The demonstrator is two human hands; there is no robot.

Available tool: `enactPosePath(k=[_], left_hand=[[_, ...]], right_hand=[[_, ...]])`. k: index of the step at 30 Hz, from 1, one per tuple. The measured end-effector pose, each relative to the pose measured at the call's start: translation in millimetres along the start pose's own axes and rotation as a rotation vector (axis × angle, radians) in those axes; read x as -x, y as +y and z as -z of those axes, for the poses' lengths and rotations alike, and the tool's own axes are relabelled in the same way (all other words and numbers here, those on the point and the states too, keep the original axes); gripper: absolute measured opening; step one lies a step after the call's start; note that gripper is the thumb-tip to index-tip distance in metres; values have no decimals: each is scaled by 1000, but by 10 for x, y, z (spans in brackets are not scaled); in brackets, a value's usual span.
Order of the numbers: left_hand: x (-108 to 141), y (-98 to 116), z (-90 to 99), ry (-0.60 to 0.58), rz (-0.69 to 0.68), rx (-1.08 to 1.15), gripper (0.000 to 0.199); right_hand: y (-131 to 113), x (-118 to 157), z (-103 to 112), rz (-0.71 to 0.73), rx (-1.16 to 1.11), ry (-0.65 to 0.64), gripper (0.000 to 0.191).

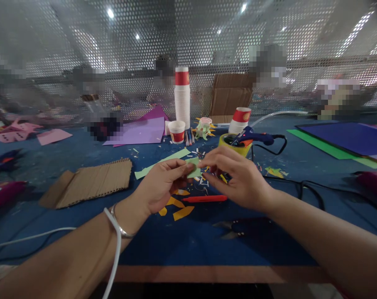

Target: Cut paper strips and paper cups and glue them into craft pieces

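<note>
My left hand (pixel 162 182) pinches a small piece of light green paper (pixel 194 167) between thumb and fingers. Close to the paper's right edge is my right hand (pixel 238 176), its thumb and bent fingers apart; whether a fingertip touches the paper is hard to see. Below the hands lie a red-orange pen (pixel 207 199) and yellow paper petals (pixel 184 213). A longer light green strip (pixel 163 162) rests behind my left hand. Small scissors with a dark handle (pixel 243 228) lie beneath my right forearm.
A blue glue gun (pixel 253 136) rests on a yellow tape roll (pixel 235 144). Behind stand a tall paper cup stack (pixel 182 104), another cup (pixel 177 133) and a decorated cup (pixel 204 128). Cardboard (pixel 98 180) lies left, coloured sheets (pixel 347 139) right. A white cable (pixel 116 249) crosses my left wrist.
</note>
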State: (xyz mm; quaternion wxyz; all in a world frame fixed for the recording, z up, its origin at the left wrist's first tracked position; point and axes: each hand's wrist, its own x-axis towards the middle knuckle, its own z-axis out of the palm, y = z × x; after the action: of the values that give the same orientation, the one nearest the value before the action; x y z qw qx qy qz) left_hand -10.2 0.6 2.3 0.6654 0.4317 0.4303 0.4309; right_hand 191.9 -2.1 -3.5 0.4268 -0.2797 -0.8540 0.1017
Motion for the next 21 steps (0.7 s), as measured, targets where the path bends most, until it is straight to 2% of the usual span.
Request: enactPosePath(k=[2,5,8,16,21], left_hand=[[-2,-1,-4,1,1,24,23],[9,-5,-25,-15,7,42,27],[22,-5,-46,-31,0,64,30],[22,-9,-49,-80,-102,-10,14],[47,-12,-66,-81,-136,-26,12]], right_hand=[[-10,1,-14,60,34,-28,16],[-13,-1,-31,55,14,-25,12],[-10,3,-44,-2,-55,-12,8],[-24,-5,-58,-184,-136,-41,8],[-50,-4,-60,-273,-175,-44,9]])
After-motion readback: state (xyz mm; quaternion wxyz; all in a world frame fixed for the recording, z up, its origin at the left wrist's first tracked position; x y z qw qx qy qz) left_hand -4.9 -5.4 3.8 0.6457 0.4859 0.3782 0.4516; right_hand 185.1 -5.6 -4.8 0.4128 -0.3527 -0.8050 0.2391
